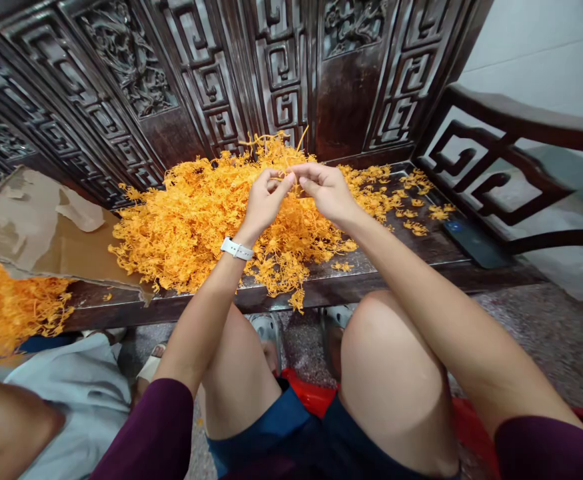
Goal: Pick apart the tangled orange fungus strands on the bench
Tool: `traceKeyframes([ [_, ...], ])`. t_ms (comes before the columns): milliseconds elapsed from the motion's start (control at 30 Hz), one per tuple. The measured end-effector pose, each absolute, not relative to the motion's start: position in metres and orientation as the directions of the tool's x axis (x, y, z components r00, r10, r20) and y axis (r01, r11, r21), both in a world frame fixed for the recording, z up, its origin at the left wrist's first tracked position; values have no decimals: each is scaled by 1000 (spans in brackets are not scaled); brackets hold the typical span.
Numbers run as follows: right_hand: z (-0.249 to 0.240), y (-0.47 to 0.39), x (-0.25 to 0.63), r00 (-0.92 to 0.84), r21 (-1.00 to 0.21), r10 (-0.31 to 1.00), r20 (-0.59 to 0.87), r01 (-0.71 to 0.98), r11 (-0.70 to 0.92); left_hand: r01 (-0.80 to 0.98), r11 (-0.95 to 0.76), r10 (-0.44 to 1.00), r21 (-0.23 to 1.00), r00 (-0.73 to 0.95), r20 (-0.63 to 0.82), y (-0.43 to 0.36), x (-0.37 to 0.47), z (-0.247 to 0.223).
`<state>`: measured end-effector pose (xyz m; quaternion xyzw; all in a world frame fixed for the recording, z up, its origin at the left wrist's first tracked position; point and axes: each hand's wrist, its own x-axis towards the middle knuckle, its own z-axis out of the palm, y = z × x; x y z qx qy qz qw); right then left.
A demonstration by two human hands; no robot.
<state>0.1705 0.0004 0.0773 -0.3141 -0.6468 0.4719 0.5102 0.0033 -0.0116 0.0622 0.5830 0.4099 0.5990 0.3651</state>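
A large heap of small orange, many-legged pieces [196, 220], soft plastic by their look, lies on a dark wooden bench [321, 285]. Over the top of the heap, my left hand [267, 200] pinches a thin orange strand between thumb and forefinger. My right hand [327, 192] meets it fingertip to fingertip, pinching the same orange piece from the right. Most of that piece is hidden behind the fingers. A white band [237, 249] is around my left wrist.
A torn cardboard sheet [71, 227] leans at the left, with a second orange heap [11, 307] beyond it. A person in light grey clothing [78, 400] sits close on my left. A dark phone [478, 243] lies by the carved armrest [511, 133]. The carved backrest [341, 100] rises behind.
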Motion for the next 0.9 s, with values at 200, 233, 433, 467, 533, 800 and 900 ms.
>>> traceKeyframes([
  [200,82,-4,169,-255,-927,892,374,-70,369,-41,-363,929,931,-96,358,-11,1,66],
  [233,82,-4,169,-247,-924,891,381,-62,378,-49,-366,929,930,-84,361,-11,-1,67],
  [433,79,1,173,-217,-918,893,394,-131,373,-27,-401,916,916,-42,400,-8,-11,68],
  [467,78,2,173,-217,-922,897,386,-119,368,-19,-392,919,920,-44,391,-8,-11,68],
  [533,76,4,174,-240,-932,901,362,-75,355,-19,-364,930,931,-51,363,-10,-10,70],
  [800,79,-1,172,-311,-925,877,366,-22,378,-25,-355,933,934,-64,353,-14,-5,76],
  [900,82,-3,172,-326,-917,869,373,11,398,-148,-200,979,969,-75,190,-16,-4,79],
])
